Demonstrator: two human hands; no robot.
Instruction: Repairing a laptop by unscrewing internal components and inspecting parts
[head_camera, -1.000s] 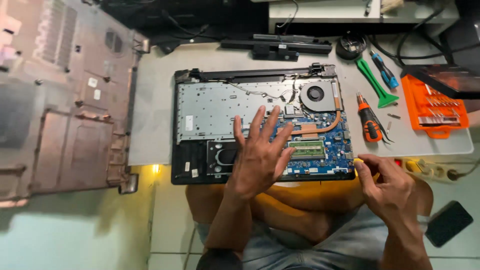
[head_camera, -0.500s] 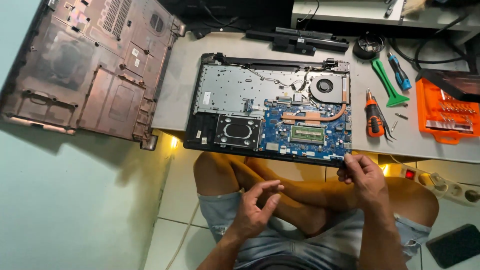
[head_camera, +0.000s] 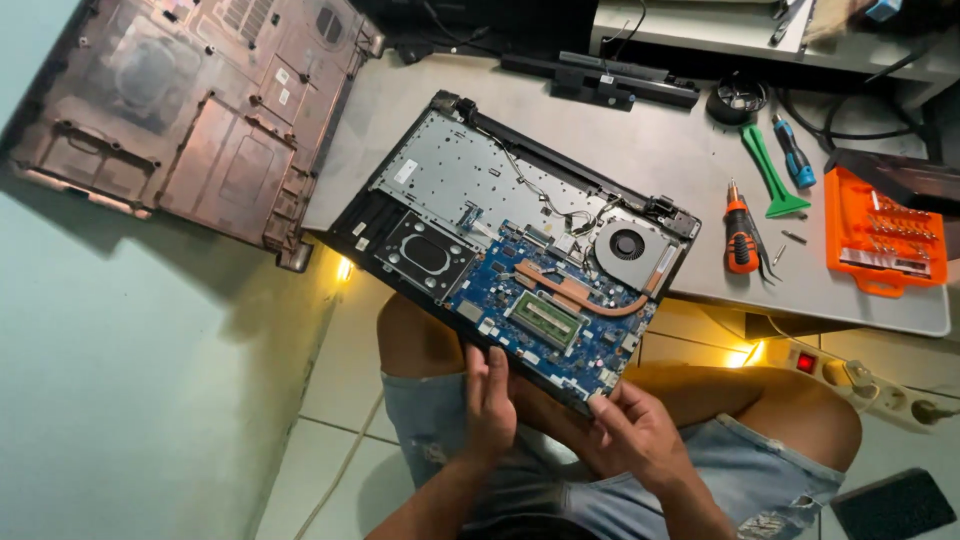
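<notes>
Left hand: fingers closed on the near edge of the opened laptop, thumb side up, gripping it from below the blue board.
Right hand: also clasping that near edge, at the corner closer to the fan; fingertips curl onto the rim.
Laptop's place: turned at a slant, its far part lying on the grey desk, its near edge overhanging the desk above the person's lap.
Inside the laptop: blue circuit board with a green memory stick, a copper heat pipe running to a round fan, a silver plate with a small white label at its far-left part.
Bottom cover: dark reddish shell, lying inside-up at the left, well apart from the hands, with small white stickers near its right edge.
Tools on the desk, right: orange-and-black screwdriver, green pry tool, blue-handled driver, orange bit case with a pale strip across its front.
Floor, right: white power strip with a red switch.
</notes>
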